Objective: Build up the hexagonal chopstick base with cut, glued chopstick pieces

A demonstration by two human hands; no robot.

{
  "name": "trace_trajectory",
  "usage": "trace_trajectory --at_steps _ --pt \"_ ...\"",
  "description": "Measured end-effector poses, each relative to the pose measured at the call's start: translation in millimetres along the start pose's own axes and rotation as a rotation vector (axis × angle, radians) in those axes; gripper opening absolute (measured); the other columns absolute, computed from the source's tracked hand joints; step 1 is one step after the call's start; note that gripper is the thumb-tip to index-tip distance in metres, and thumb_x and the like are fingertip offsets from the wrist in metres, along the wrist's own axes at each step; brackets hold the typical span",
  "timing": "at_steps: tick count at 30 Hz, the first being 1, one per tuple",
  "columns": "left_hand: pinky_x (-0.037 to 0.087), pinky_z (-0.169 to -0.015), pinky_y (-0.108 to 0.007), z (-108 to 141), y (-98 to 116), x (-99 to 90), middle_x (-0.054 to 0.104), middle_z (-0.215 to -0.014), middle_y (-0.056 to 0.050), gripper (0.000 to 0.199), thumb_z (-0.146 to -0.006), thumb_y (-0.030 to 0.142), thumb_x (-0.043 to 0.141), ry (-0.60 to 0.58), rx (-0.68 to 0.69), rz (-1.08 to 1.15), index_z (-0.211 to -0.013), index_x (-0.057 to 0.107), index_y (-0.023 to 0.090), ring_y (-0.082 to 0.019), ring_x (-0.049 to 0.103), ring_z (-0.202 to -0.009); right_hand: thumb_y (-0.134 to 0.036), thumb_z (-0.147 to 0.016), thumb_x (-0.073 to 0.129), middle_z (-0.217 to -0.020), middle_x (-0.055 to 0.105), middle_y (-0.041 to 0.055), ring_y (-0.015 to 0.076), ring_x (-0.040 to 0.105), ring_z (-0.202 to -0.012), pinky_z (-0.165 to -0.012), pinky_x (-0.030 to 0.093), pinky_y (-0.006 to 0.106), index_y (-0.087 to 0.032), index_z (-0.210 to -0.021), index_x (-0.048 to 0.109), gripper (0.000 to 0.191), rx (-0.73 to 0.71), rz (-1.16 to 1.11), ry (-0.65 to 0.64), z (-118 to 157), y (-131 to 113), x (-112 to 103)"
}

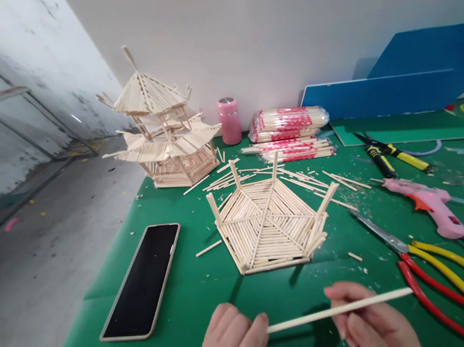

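Note:
A pale wooden chopstick [303,321] lies level across both hands, low in the view. My left hand [233,344] is closed on its left end, the fingertips curled round it. My right hand [369,317] pinches it nearer the right end, which sticks out past the fingers toward the scissors. Just beyond the hands sits a hexagonal base [268,227] built from the same sticks, with upright posts standing at its corners. Scissors [407,250] with one red and one yellow handle lie open to the right of my right hand.
A finished-looking stick pagoda [168,143] stands at the back left. A phone [141,285] lies at left, near the table edge. Behind are a pink bottle [230,123], packaged chopsticks [288,123] and loose sticks [226,180]. Pliers [390,154] and a pink glue gun [430,201] lie right.

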State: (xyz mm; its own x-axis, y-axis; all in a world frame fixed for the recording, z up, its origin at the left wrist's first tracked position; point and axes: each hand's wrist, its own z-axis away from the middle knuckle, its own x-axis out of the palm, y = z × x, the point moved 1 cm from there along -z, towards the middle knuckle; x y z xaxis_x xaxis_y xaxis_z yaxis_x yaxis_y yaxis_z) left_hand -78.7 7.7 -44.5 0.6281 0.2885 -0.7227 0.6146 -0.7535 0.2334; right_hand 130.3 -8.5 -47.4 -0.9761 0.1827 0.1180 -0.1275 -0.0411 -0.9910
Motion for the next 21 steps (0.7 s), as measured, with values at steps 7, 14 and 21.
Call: trace_trajectory --at_steps 7,14,21 --pt "0.046 -0.054 -0.02 -15 -2 -17.4 0.058 -0.065 -0.001 0.013 -0.084 0.015 0.047 -0.159 -0.344 0.191 -0.085 0.059 0.018 -0.011 0.054 -0.057 -0.031 -0.072 0.065 -0.068 0.052 0.0008 0.0067 0.043 -0.051 -0.044 0.037 0.019 -0.018 -0.066 0.062 0.015 0.081 -0.279 0.241 -23 -12 -21" --pt "0.045 -0.054 -0.017 -21 -21 -17.1 0.06 -0.064 0.002 0.016 -0.083 0.023 0.049 -0.254 -0.471 0.231 -0.077 0.063 0.019 -0.01 0.057 -0.058 -0.03 -0.072 0.065 -0.066 0.051 -0.0003 0.0073 0.043 -0.051 -0.043 0.037 0.019 -0.019 -0.074 0.061 0.012 0.118 -0.202 0.209 -28 -14 -30" --pt "0.045 -0.062 -0.021 -26 -36 -13.3 0.061 -0.068 0.0 0.015 -0.082 0.024 0.052 -0.283 -0.419 0.2 -0.074 0.062 0.016 -0.011 0.057 -0.064 -0.034 -0.077 0.06 -0.066 0.056 -0.0007 0.01 0.049 -0.056 -0.051 0.041 0.021 -0.02 -0.08 0.06 0.015 -0.03 0.368 0.15 -37 -12 -40"
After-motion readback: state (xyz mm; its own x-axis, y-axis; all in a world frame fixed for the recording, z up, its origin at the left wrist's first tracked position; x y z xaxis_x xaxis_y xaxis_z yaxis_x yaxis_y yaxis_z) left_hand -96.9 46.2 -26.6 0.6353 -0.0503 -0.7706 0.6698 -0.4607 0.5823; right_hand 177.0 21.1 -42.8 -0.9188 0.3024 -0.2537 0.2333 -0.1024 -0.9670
